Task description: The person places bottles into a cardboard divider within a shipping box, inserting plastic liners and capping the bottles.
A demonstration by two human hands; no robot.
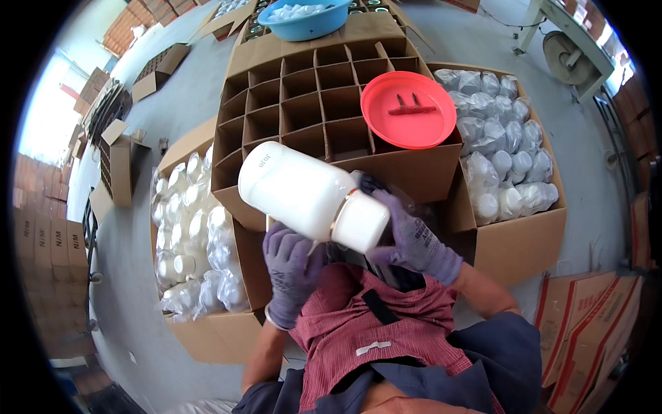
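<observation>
A large white bottle (296, 190) with a copper-coloured ring and a white cap is tilted in front of me, its cap end toward my right. My left hand (293, 269), in a purple-grey glove, is closed under the bottle's body; its fingertips are partly hidden. Around the cap end curls my right hand (417, 241), gloved alike, with the thumb below and fingers above. Just beyond the bottle stands a cardboard box (386, 169) with a grid of dividers. A red round plastic dish (376, 103) rests on its right corner, holding a small dark red tool with two prongs.
Open cartons of plastic-wrapped white bottles stand at left (207, 348) and right (517, 245). A blue basin (307, 27) with wrapped pieces sits on the far box. Flattened cartons (583, 324) lean at lower right. A wheeled metal frame (569, 58) is at far right.
</observation>
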